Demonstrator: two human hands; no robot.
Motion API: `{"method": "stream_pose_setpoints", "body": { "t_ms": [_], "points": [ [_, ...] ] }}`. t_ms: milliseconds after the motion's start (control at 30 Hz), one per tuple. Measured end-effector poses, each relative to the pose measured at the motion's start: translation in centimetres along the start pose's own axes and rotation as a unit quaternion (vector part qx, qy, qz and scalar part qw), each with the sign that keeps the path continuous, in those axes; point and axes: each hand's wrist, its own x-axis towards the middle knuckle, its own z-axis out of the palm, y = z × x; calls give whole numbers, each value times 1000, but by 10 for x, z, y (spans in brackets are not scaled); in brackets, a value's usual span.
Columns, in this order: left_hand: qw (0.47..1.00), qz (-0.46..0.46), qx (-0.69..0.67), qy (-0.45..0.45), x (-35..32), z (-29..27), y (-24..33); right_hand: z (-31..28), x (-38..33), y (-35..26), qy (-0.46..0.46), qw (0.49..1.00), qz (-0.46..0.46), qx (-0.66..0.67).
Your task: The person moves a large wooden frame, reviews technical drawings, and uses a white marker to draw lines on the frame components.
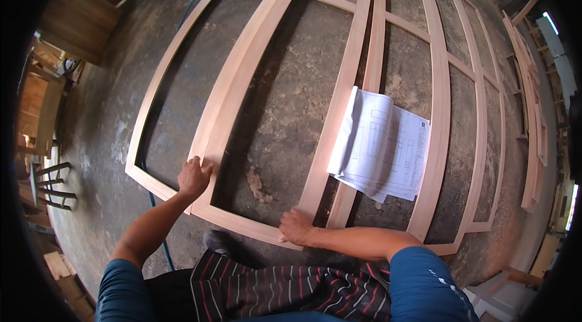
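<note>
Pale wooden door-like frames lie side by side on the floor. My left hand [194, 177] is closed over the lower end of two long stiles that meet edge to edge, where the narrow left frame [151, 182] adjoins the middle frame [245, 222]. Around the lower right corner of the middle frame, my right hand [296, 227] is curled, its thumb toward the bottom rail. Both palms and some fingertips are hidden. Sheets of paper with printed line drawings [388, 146], partly rolled along their left side, rest across the stiles right of the middle frame.
More wooden frames [479, 116] lie to the right, and long boards [528, 116] lean along the far right. A hose [151, 202] runs under the left frame. Wooden cabinets [82, 13] and a stool [51, 185] stand on the left. My shoe [216, 241] is close to the bottom rail.
</note>
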Motion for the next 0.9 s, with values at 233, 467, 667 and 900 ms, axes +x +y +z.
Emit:
{"method": "stream_pose_setpoints", "body": {
  "t_ms": [233, 467, 667, 900],
  "points": [
    [989, 141, 49, 5, -18, 0, 7, -8, -12, -22, -88, 994, 49, -31],
    [981, 160, 104, 40, -8, 16, 0, 0, -1, -16, -51, 999, 14, -6],
    [984, 161, 76, 27, 5, 19, -3, 14, 3, -18, -47, 998, 28, -16],
    [987, 118, 102, 30, -2, 21, 2, 6, -1, -5, -120, 991, 22, 47]
  ]
}}
